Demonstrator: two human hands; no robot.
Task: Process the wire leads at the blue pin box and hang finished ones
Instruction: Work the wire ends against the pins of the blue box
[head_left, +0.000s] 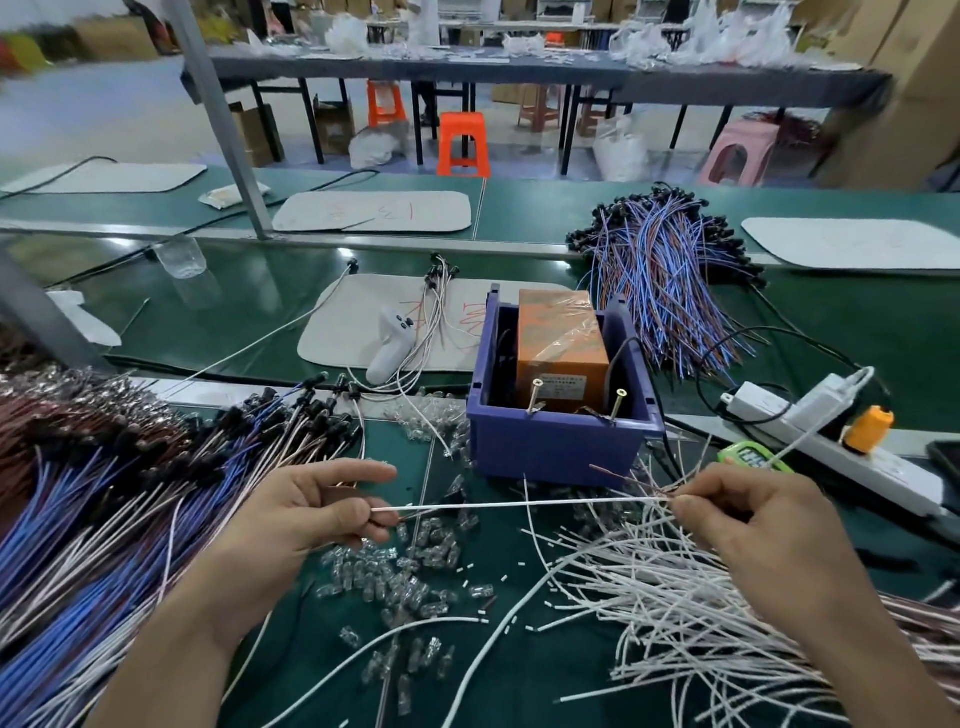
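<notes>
Two bare hands hold a thin white wire lead (519, 505) straight in front of a blue plastic pin box (561, 441) on a green workbench (234, 312).

The left hand (311, 512) pinches one end between thumb and fingertips; the right hand (753, 525) pinches the other end, at the edge of a loose heap of white wire leads (675, 597). The lead runs level between them, nearer the viewer than the box, above scattered clear plastic caps (405, 561). Two brass-coloured screws (535, 395) lean at the box's front rim. An orange film-wrapped block (561, 343) sits inside.
</notes>
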